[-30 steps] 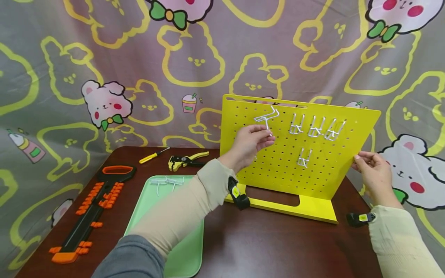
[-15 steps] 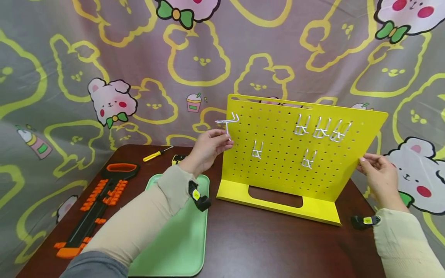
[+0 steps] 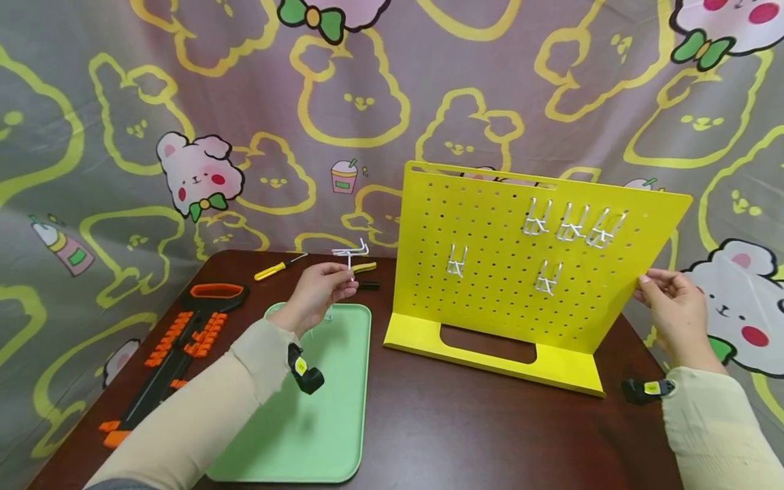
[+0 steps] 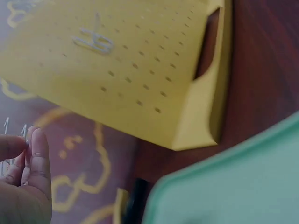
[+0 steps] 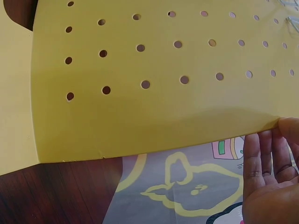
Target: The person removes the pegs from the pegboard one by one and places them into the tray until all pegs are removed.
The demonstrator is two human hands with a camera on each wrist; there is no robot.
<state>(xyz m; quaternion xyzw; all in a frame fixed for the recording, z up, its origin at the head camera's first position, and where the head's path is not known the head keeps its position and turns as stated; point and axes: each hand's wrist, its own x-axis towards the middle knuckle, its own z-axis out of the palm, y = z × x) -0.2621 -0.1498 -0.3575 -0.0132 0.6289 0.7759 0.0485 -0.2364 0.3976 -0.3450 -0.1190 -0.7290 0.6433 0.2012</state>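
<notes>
Left hand (image 3: 321, 289): the grip is narrow, with the thumb and fingers pinching the stem of a white double-prong wire hook (image 3: 350, 252). The hook is raised above the far end of a light green rectangular tray (image 3: 312, 435), to the left of a yellow perforated pegboard (image 3: 496, 292) and apart from it. The hook's bent prongs point upward.

Right hand (image 3: 676, 313): the grip is narrow and holds the right edge of the pegboard, thumb at the edge and fingers behind.

The pegboard stands on its flat base on a dark reddish-brown table (image 3: 465, 429). Five mounted white wire hooks (image 3: 572, 224) sit in its holes: three side by side at upper right, one lower, beneath that group, and one toward the left side.

Behind the tray lie a yellow-handled screwdriver (image 3: 269, 272) and yellow-and-black pliers (image 3: 365, 267), the latter partly hidden by the left hand. A long black-and-orange tool (image 3: 162, 371) lies to the left of the tray. A patterned grey curtain (image 3: 245, 102) hangs behind the table.
</notes>
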